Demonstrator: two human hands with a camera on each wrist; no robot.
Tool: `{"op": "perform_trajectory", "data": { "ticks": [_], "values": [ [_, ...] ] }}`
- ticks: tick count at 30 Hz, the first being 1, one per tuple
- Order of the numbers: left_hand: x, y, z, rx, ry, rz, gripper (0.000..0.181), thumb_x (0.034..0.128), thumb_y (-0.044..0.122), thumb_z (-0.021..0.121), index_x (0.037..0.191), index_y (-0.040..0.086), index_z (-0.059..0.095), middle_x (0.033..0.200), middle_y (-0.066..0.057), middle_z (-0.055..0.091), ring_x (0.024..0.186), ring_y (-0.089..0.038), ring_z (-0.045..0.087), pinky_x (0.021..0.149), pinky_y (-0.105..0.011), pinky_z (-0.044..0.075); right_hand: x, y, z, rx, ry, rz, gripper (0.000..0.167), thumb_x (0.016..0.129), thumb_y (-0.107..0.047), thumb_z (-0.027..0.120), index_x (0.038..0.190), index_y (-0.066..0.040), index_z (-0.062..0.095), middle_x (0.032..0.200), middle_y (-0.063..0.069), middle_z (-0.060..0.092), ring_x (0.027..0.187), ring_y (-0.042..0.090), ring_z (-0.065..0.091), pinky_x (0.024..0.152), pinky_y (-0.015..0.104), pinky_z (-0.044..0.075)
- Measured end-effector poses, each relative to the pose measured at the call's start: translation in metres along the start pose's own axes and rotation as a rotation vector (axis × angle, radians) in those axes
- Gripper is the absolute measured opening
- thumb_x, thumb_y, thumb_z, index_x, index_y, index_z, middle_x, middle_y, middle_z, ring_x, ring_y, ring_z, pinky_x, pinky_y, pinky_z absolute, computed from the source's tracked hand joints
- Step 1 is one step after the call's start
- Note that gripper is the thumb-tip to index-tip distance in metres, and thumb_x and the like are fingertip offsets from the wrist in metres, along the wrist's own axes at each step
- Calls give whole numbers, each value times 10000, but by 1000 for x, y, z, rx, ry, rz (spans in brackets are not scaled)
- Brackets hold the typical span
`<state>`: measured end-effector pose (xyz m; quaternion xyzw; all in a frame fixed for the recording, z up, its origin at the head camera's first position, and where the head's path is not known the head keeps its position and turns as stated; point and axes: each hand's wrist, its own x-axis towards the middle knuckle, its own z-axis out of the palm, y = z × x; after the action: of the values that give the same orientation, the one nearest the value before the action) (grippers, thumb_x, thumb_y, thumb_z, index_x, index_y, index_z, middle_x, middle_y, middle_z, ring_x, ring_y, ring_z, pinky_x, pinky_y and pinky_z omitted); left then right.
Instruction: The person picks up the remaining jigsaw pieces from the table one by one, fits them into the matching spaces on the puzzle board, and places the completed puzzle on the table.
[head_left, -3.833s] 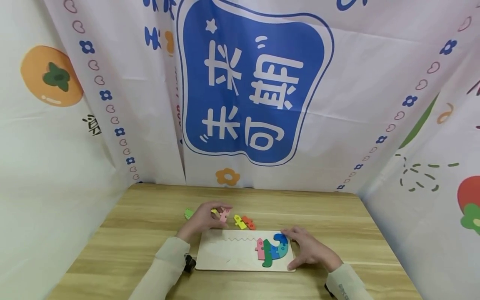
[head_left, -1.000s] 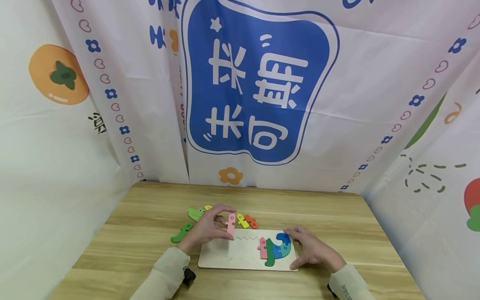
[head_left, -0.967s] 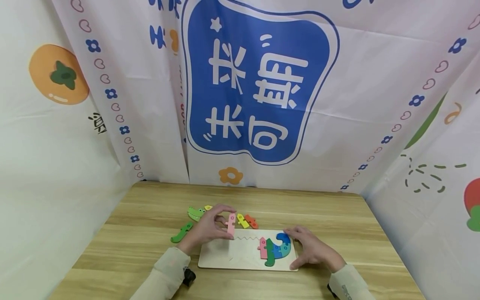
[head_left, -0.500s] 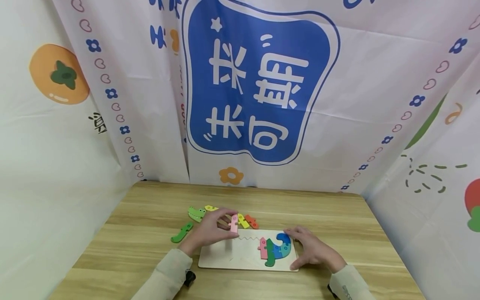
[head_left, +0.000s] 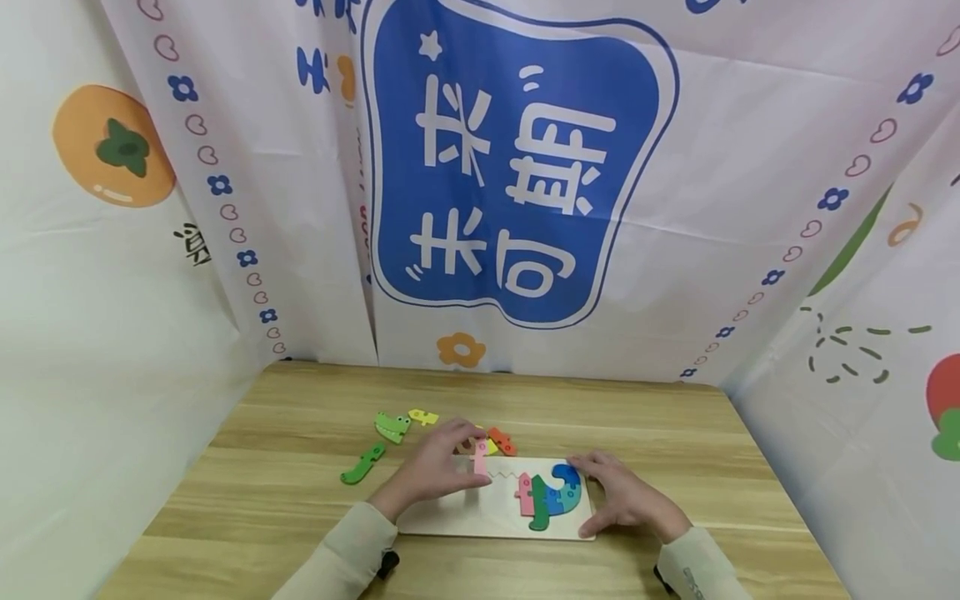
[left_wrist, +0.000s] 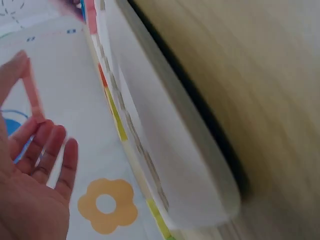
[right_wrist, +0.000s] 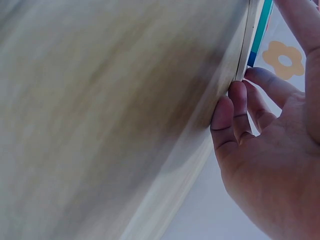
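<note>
My left hand (head_left: 435,467) pinches a pink puzzle piece (head_left: 481,458) between thumb and fingertips, just above the upper part of the pale wooden puzzle board (head_left: 442,521). In the left wrist view the pink piece (left_wrist: 33,95) spans from thumb to fingertip, while the other fingers extend free. At the board's right end my right hand (head_left: 626,497) holds its edge, thumb at the near corner and fingers at the far one. Set in the board's right part are another pink piece (head_left: 527,496), a green leg piece (head_left: 538,508) and blue tail pieces (head_left: 567,492).
Behind the board lie an orange piece (head_left: 501,440) and a partly hidden yellow piece (head_left: 491,447). Farther left are a green crocodile head (head_left: 392,427), another yellow piece (head_left: 424,417) and a green leg piece (head_left: 363,464) on the wooden table (head_left: 247,500). Printed cloth surrounds the table.
My left hand picked the pink piece up from behind the board and has carried it rightward and nearer, over the board. The right hand stays at the board's right end.
</note>
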<state>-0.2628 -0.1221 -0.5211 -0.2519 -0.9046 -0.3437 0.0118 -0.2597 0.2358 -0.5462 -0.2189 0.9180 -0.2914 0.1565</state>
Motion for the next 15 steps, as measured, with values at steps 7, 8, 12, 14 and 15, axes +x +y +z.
{"op": "perform_trajectory", "data": {
  "ticks": [7, 8, 12, 14, 15],
  "values": [
    [0, 11, 12, 106, -81, 23, 672, 777, 488, 896, 1318, 148, 689, 1153, 53, 637, 1018, -132, 622, 851, -305, 559, 0, -2, -2, 3, 4, -6, 1072, 639, -395, 996, 1547, -135, 490, 1393, 65, 516, 1311, 322, 460, 1116, 677, 413],
    [0, 12, 14, 104, -90, 17, 675, 770, 489, 900, 1312, 142, 693, 1152, 52, 638, 1017, -127, 616, 853, -300, 557, 0, -3, -2, 4, 3, -5, 1072, 641, -396, 995, 1548, -133, 488, 1393, 65, 516, 1312, 322, 459, 1117, 677, 411],
    [1, 18, 22, 73, -120, -23, 680, 760, 471, 913, 1303, 120, 700, 1149, 48, 645, 1028, -136, 616, 869, -289, 564, -2, -5, -3, 0, 5, -21, 1067, 642, -391, 996, 1541, -115, 493, 1403, 86, 521, 1308, 335, 458, 1111, 685, 409],
    [1, 22, 26, 67, -135, -42, 677, 760, 464, 914, 1299, 115, 699, 1145, 47, 655, 1025, -130, 623, 871, -287, 565, -3, -6, -3, -3, 8, -28, 1066, 641, -392, 997, 1538, -108, 496, 1405, 94, 525, 1307, 340, 459, 1106, 690, 410],
    [2, 23, 28, 70, -143, -47, 675, 761, 463, 914, 1297, 114, 698, 1142, 47, 659, 1017, -121, 626, 870, -285, 566, -3, -6, -3, -5, 10, -31, 1063, 641, -393, 997, 1536, -106, 498, 1403, 97, 527, 1305, 341, 459, 1105, 690, 410]
  ]
}}
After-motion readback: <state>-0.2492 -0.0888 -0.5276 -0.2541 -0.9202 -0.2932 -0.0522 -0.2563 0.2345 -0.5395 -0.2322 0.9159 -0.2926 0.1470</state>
